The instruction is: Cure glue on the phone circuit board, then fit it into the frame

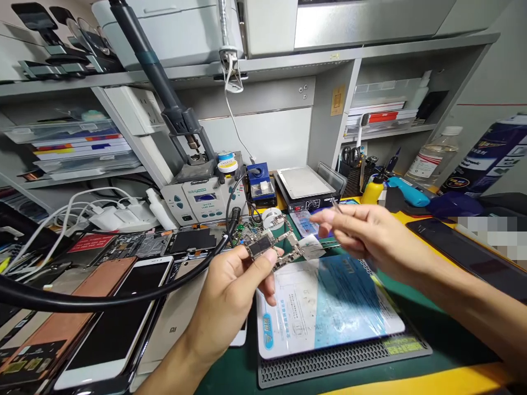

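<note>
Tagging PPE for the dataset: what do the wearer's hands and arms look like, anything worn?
Left hand and right hand are bare: no gloves or rings. Left forearm and right forearm are uncovered to the frame edge: no sleeves, watch or wrist strap in view.

Desk is lit brightly and evenly from overhead; shadows are kept soft. Mild glare is seen on the blue mat. The right hand is motion-blurred. The shelf is bowed by wide-angle distortion; a pixelated patch is noted.
</note>
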Demonstrator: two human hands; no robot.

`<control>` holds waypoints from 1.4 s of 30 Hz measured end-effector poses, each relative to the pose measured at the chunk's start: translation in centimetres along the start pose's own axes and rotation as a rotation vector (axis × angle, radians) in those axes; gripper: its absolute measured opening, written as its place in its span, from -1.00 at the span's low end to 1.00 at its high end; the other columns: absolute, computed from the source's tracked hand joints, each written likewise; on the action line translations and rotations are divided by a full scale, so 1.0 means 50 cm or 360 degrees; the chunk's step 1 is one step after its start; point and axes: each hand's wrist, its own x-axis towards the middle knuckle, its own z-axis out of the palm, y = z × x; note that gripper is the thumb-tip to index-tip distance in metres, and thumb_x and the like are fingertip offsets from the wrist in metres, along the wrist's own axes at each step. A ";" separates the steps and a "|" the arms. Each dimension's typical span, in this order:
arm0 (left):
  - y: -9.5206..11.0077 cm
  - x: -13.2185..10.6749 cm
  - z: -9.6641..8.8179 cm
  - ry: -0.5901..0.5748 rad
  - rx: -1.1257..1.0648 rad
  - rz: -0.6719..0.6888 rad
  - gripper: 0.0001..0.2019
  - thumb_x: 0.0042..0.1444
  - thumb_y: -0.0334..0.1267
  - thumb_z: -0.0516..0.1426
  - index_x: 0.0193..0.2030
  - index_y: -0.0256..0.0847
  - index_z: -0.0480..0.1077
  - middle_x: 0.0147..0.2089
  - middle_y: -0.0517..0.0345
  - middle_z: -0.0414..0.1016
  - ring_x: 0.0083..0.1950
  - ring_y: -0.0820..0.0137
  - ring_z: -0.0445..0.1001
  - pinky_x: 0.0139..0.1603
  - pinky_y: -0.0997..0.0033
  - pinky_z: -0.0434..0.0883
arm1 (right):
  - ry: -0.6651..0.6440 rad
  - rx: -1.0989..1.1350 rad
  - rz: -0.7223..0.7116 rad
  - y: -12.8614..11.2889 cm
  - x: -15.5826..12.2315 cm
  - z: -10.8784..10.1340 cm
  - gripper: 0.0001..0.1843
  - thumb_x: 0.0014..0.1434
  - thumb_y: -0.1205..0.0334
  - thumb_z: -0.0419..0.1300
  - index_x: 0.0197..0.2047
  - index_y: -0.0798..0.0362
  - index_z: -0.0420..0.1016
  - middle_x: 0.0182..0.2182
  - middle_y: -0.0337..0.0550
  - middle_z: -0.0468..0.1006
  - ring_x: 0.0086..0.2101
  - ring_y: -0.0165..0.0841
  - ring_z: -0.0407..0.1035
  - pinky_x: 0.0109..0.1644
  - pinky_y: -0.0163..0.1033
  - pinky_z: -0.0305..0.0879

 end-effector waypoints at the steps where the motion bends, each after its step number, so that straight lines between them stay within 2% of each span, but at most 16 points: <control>1: 0.000 0.001 -0.002 0.0034 -0.0028 -0.0002 -0.70 0.23 -0.05 0.20 -0.38 -0.26 0.40 -0.52 0.21 0.41 -0.47 0.45 0.39 -0.37 0.40 0.39 | 0.0107 -0.0295 -0.0110 0.000 0.011 -0.014 -0.43 0.28 -0.24 0.07 -0.22 0.15 0.55 -0.58 -0.29 0.28 -0.60 -0.51 -0.03 -0.55 -0.31 -0.14; 2: 0.000 0.003 -0.003 0.0064 -0.0059 -0.0007 -0.71 0.22 -0.06 0.20 -0.34 -0.27 0.42 -0.51 0.21 0.40 -0.46 0.46 0.38 -0.39 0.42 0.39 | 0.0144 -0.0402 -0.0133 0.002 0.023 -0.027 -0.43 0.29 -0.22 0.06 -0.19 0.16 0.56 -0.47 -0.19 0.42 -0.56 -0.49 0.07 -0.53 -0.30 -0.09; 4: 0.001 0.009 -0.007 0.0102 -0.0115 -0.0025 -0.72 0.21 -0.06 0.21 -0.26 -0.29 0.45 -0.49 0.22 0.38 -0.43 0.46 0.35 -0.42 0.45 0.40 | 0.0149 -0.0558 -0.0143 0.010 0.043 -0.048 -0.48 0.32 -0.13 0.04 -0.19 0.17 0.58 -0.30 -0.07 0.56 -0.47 -0.43 0.23 -0.44 -0.29 0.05; 7: 0.000 0.017 -0.011 0.0128 -0.0160 -0.0063 -0.70 0.18 -0.04 0.23 -0.23 -0.29 0.46 -0.48 0.23 0.35 -0.41 0.47 0.32 -0.43 0.47 0.40 | 0.0050 -0.0782 -0.0150 0.032 0.062 -0.056 -0.62 0.29 0.06 0.10 -0.24 0.17 0.61 -0.30 -0.03 0.60 -0.35 -0.31 0.36 -0.33 -0.26 0.15; 9: -0.001 0.021 -0.014 0.0133 -0.0165 -0.0082 -0.69 0.16 -0.03 0.26 -0.23 -0.30 0.47 -0.47 0.21 0.36 -0.41 0.46 0.32 -0.44 0.47 0.41 | -0.0042 -0.0914 -0.0173 0.047 0.065 -0.050 -0.72 0.23 0.17 0.15 -0.20 0.15 0.63 -0.30 -0.03 0.62 -0.33 -0.28 0.39 -0.28 -0.26 0.18; 12: -0.004 0.025 -0.018 0.0143 -0.0164 -0.0092 -0.67 0.12 -0.02 0.28 -0.22 -0.30 0.49 -0.45 0.19 0.37 -0.40 0.44 0.33 -0.45 0.45 0.42 | -0.0186 -0.1037 -0.0228 0.058 0.059 -0.036 -0.71 0.15 0.29 0.21 -0.06 0.11 0.63 -0.20 -0.01 0.65 -0.25 -0.24 0.45 -0.19 -0.25 0.24; 14: -0.004 0.025 -0.018 0.0142 -0.0163 -0.0099 -0.66 0.11 -0.01 0.29 -0.21 -0.30 0.50 -0.45 0.19 0.38 -0.40 0.44 0.34 -0.45 0.45 0.42 | -0.0283 -0.1067 -0.0245 0.058 0.052 -0.028 -0.67 0.15 0.31 0.22 -0.01 0.09 0.62 -0.15 -0.02 0.66 -0.19 -0.22 0.48 -0.14 -0.24 0.30; 18: -0.002 0.023 -0.016 0.0115 -0.0144 -0.0137 -0.67 0.11 0.01 0.28 -0.28 -0.27 0.48 -0.48 0.19 0.38 -0.43 0.44 0.33 -0.43 0.44 0.42 | -0.0379 -0.1067 -0.0222 0.047 0.051 -0.027 -0.68 0.20 0.27 0.27 0.03 0.09 0.57 -0.21 -0.11 0.66 -0.24 -0.30 0.52 -0.11 -0.20 0.41; 20: -0.001 0.021 -0.015 0.0105 -0.0135 -0.0148 -0.68 0.12 0.01 0.28 -0.31 -0.26 0.46 -0.50 0.20 0.38 -0.43 0.43 0.33 -0.43 0.44 0.41 | -0.0285 -0.1070 -0.0189 0.043 0.061 -0.045 -0.71 0.26 0.18 0.26 0.01 0.11 0.54 -0.21 -0.15 0.64 -0.23 -0.33 0.53 -0.08 -0.14 0.45; 23: -0.001 0.020 -0.015 0.0098 -0.0132 -0.0150 -0.68 0.11 0.01 0.28 -0.31 -0.23 0.46 -0.48 0.20 0.39 -0.41 0.43 0.33 -0.42 0.44 0.42 | 0.0076 -0.1127 -0.0054 0.040 0.082 -0.097 -0.66 0.36 0.02 0.15 -0.05 0.14 0.51 -0.24 -0.16 0.59 -0.28 -0.35 0.51 -0.16 -0.16 0.49; 26: -0.003 0.018 -0.016 0.0076 -0.0120 -0.0166 -0.68 0.10 0.02 0.29 -0.36 -0.22 0.44 -0.48 0.20 0.41 -0.41 0.42 0.35 -0.40 0.44 0.42 | 0.0368 -0.1239 0.0112 0.045 0.100 -0.153 -0.64 0.36 -0.01 0.14 -0.08 0.16 0.49 -0.23 -0.15 0.56 -0.28 -0.36 0.49 -0.18 -0.17 0.49; 30: -0.005 0.019 -0.017 0.0053 -0.0096 -0.0195 -0.67 0.11 0.03 0.28 -0.40 -0.21 0.43 -0.49 0.21 0.41 -0.41 0.43 0.37 -0.38 0.45 0.42 | 0.0375 -0.1371 0.0274 0.065 0.113 -0.188 -0.69 0.34 0.06 0.18 -0.01 0.13 0.49 -0.09 -0.09 0.55 -0.16 -0.29 0.49 -0.07 -0.10 0.49; 34: -0.007 0.021 -0.016 0.0051 -0.0079 -0.0193 -0.68 0.13 0.03 0.27 -0.37 -0.21 0.45 -0.48 0.22 0.41 -0.40 0.44 0.36 -0.36 0.46 0.42 | 0.0266 -0.1446 0.0378 0.091 0.124 -0.177 -0.68 0.33 0.10 0.20 0.06 0.10 0.47 0.02 -0.04 0.51 -0.06 -0.24 0.46 0.02 -0.03 0.47; 42: -0.005 0.014 -0.007 -0.0001 -0.0039 -0.0215 -0.63 0.13 0.06 0.26 -0.44 -0.21 0.38 -0.49 0.21 0.41 -0.42 0.41 0.38 -0.35 0.41 0.42 | 0.0177 -0.1403 0.0457 0.126 0.147 -0.110 -0.65 0.33 0.09 0.21 0.10 0.08 0.45 0.05 -0.03 0.49 -0.02 -0.22 0.45 0.04 -0.01 0.46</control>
